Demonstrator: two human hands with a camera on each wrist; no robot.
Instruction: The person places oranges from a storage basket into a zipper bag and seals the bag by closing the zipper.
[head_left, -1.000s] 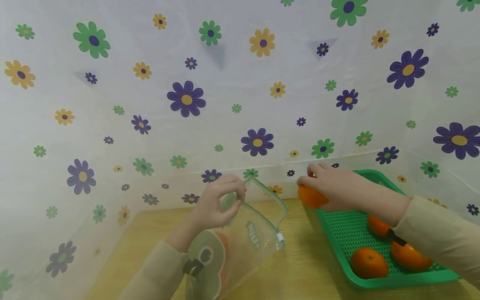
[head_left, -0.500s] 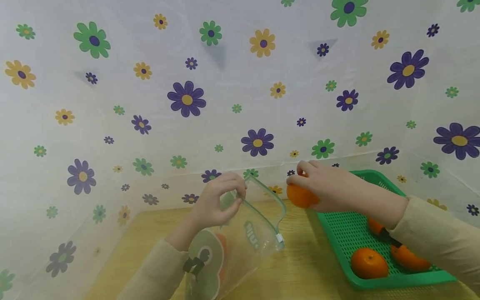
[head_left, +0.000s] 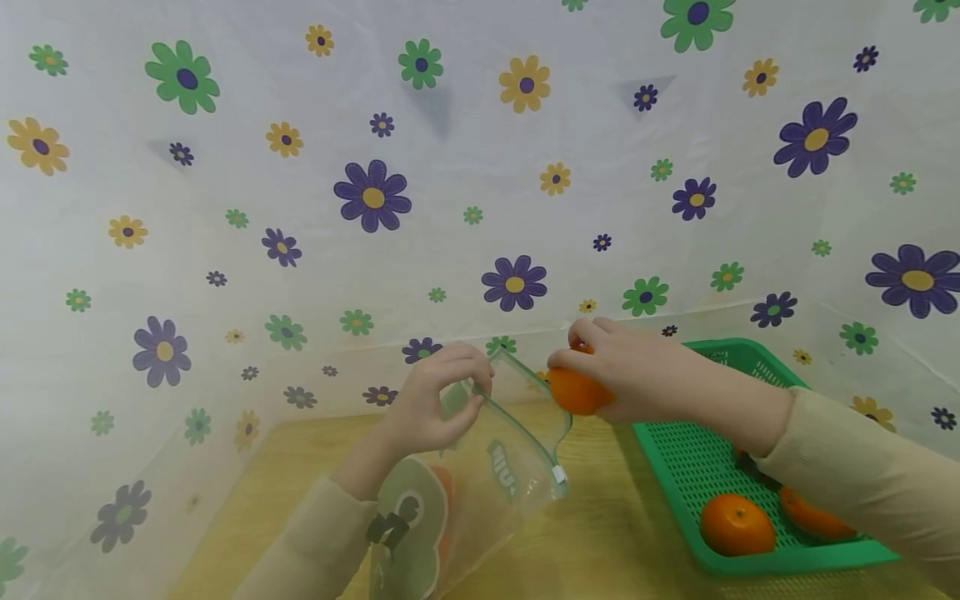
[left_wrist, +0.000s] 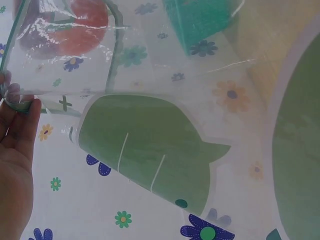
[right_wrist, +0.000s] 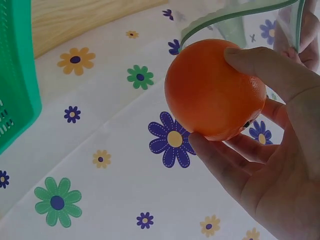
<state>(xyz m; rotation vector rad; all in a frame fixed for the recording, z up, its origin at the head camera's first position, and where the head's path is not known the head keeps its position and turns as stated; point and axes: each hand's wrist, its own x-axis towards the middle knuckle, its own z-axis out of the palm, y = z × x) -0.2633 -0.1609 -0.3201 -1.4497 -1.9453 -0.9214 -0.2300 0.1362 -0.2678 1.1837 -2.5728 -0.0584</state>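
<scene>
Orange (head_left: 579,392) moved left, beside open bag rim (right_wrist: 240,13)

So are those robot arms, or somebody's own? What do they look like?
They're a person's arms. The left hand and right hand are bare, with no gloves or rings to be seen. The left sleeve and right sleeve are long, plain pale beige. A small dark piece shows by the left one's end; I can't tell what it is.

Left hand (left_wrist: 17,160): pinches clear bag (left_wrist: 145,140) at its green-trimmed opening; print: large green shapes (left_wrist: 300,150); far side, through film: blurred orange (left_wrist: 92,35), green basket (left_wrist: 195,25), wooden tabletop (left_wrist: 270,45); backdrop: flowered sheet (left_wrist: 90,210)
</scene>
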